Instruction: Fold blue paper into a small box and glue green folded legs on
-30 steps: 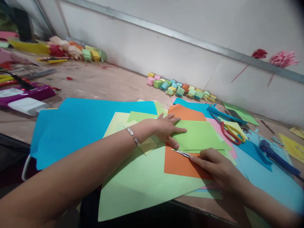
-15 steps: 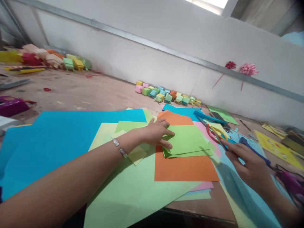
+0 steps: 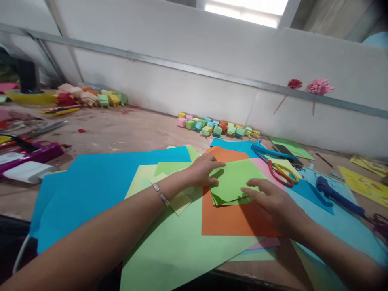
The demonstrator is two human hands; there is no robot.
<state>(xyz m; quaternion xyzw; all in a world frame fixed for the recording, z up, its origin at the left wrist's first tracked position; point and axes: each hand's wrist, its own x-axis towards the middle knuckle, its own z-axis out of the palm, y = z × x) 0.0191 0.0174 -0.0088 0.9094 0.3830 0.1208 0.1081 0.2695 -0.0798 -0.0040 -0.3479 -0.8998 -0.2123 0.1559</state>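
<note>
A small stack of light green paper sheets [image 3: 232, 182] lies on an orange sheet [image 3: 230, 221]. My left hand [image 3: 204, 169] rests at the stack's left edge, thumb and forefinger apart on the green paper. Over the stack's right edge is my right hand [image 3: 269, 198], its fingertips at the paper and slightly apart; its thumb is hard to make out. Scissors [image 3: 281, 173] with red and yellow handles lie to the right, out of my hands. Beneath the orange paper spreads a large pale green sheet [image 3: 169, 250].
Large blue paper [image 3: 91, 190] covers the left side. A purple power strip [image 3: 45, 153] and a white charger [image 3: 28, 171] sit beyond it. Small folded paper blocks [image 3: 209, 126] line the wall. At right lie a dark blue glue gun [image 3: 336, 196] and a yellow printed sheet [image 3: 366, 184].
My right hand has moved left from the scissors' handles to the green stack; the scissors stay lying on the papers. My left hand remains on the stack. The view has shifted slightly left.
</note>
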